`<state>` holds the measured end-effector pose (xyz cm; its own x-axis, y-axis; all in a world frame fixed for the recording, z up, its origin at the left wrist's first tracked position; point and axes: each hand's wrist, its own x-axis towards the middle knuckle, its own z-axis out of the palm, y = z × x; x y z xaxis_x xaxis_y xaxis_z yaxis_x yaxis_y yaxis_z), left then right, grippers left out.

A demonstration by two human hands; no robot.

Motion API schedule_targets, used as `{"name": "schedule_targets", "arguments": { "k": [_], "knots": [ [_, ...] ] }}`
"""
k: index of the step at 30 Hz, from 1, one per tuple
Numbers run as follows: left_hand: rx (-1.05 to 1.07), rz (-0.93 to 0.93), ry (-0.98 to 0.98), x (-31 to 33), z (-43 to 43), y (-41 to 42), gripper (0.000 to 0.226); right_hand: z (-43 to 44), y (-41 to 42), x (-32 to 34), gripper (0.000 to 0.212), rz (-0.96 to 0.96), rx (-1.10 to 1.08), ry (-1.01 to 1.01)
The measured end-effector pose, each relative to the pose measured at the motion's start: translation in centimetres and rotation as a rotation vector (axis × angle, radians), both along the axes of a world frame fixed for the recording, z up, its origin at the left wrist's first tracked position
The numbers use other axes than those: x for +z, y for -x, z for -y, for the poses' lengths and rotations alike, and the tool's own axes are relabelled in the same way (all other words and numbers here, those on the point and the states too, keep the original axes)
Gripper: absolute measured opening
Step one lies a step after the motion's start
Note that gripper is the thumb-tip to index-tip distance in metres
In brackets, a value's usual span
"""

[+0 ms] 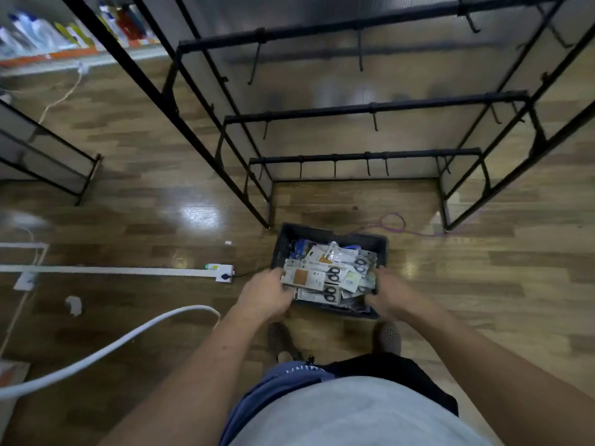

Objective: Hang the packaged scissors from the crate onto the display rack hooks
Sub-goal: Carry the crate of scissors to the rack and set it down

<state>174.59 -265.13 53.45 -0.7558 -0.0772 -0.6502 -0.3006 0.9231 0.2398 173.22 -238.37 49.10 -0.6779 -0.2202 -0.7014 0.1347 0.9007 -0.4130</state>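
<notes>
A dark plastic crate [322, 235] sits on the wooden floor in front of my feet, filled with several packaged scissors [331, 275] lying in a loose pile. My left hand [265, 292] grips the crate's left side, fingers curled over the rim by the packages. My right hand [386, 292] grips the crate's right side in the same way. Beyond the crate stands a black display rack [363, 156] with three horizontal bars at stepped heights. Bare hooks [367, 167] hang from each bar.
A white power strip [222, 272] with a black plug lies left of the crate. A thick white hose [128, 342] curves over the floor at left. A purple cable [396, 222] loops behind the crate. Shelves with bottles [48, 30] stand at far left.
</notes>
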Motion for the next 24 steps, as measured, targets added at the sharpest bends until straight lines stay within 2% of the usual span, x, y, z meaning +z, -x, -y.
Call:
{"name": "schedule_targets", "arguments": {
  "k": [4, 8, 11, 14, 20, 24],
  "knots": [
    [-0.139, -0.004, -0.045, -1.3, 3.9, 1.7, 0.045, 2.8, -1.6, -0.9, 0.067, 0.012, -0.186, -0.042],
    [-0.21, 0.037, -0.093, -2.5, 7.0, 3.2, 0.059, 5.8, -2.6, -2.2, 0.065, 0.03, -0.272, -0.074],
    [-0.25, 0.074, -0.102, -3.5, 8.3, 3.8, 0.057, 7.4, -3.7, -2.8, 0.07, 0.057, -0.312, -0.082],
    [-0.282, 0.11, -0.069, -4.9, 8.9, 4.2, 0.059, 7.8, -4.5, -3.5, 0.081, 0.1, -0.296, -0.095],
    [-0.272, 0.114, -0.068, -10.9, 8.2, 4.0, 0.062, 5.9, -2.9, -8.7, 0.084, 0.095, -0.19, -0.154],
    [-0.286, -0.006, -0.007, -20.9, 6.7, 3.8, 0.063, 5.4, -0.2, -18.4, 0.081, 0.084, -0.086, -0.143]
  ]
}}
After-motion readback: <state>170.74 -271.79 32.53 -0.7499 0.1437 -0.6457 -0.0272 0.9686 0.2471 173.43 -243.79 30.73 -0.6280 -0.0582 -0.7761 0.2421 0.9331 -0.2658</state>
